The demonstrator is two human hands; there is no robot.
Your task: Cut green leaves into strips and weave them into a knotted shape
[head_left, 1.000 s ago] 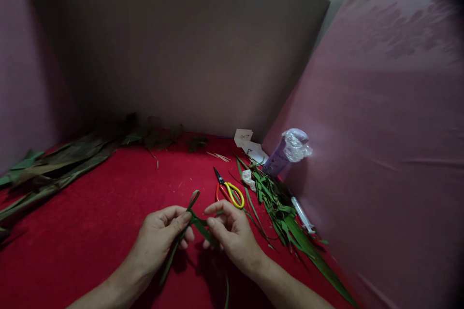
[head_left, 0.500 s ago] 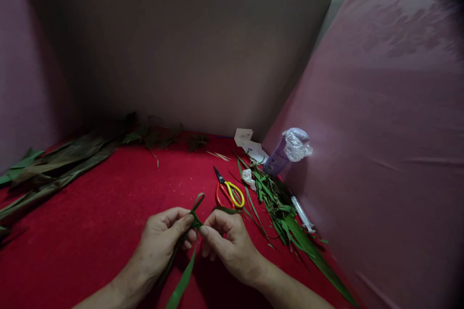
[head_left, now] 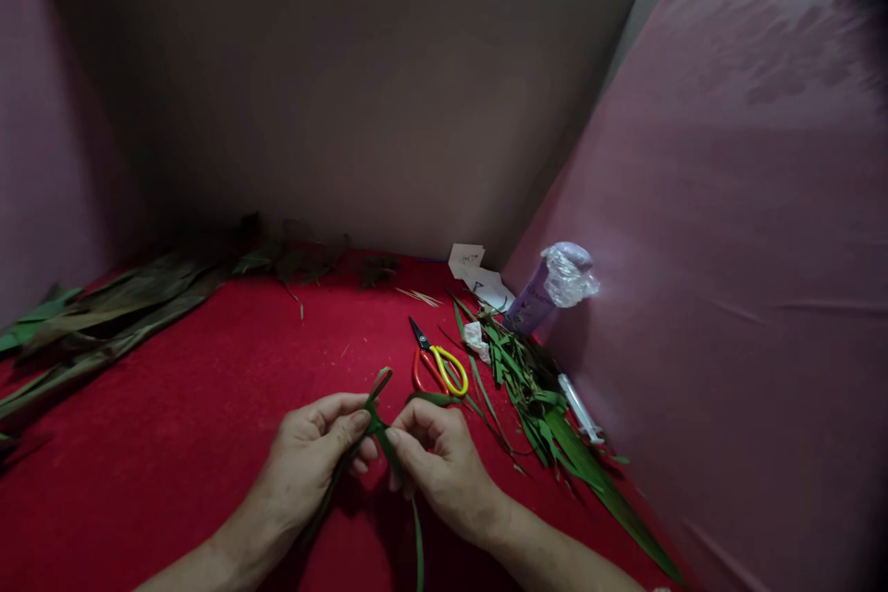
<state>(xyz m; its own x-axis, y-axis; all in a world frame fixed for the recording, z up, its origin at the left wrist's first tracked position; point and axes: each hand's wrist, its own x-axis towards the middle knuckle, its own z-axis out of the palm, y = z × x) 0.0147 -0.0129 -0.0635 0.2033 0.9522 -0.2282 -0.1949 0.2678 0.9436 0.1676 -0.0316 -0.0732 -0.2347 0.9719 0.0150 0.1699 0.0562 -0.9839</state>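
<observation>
Between my two hands is a green leaf strip (head_left: pixel 378 424), folded into a small knot with a loop standing up at its top. My left hand (head_left: pixel 315 444) pinches the knot between thumb and fingers, and a darker strip trails down below that palm. Pressed together at the knot's right side, the thumb and forefinger of my right hand (head_left: pixel 440 462) grip the strip's loose length, whose tail hangs below the hand. Just beyond my right hand lie scissors (head_left: pixel 440 368) with one red and one yellow handle, black blades pointing away.
A heap of cut green leaves (head_left: pixel 520 379) lies to the right, beside a crumpled white tissue (head_left: pixel 475 339), a purple container (head_left: pixel 531 296) with clear plastic on top and a clear tube (head_left: pixel 579 409). Thin sticks (head_left: pixel 418 297) and white papers (head_left: pixel 486 287) lie farther back. Long dried leaves (head_left: pixel 131 319) stretch along the left.
The loose strip has swung from hanging down between my hands to the right, where my right hand now grips it. My left hand has stayed on the knot.
</observation>
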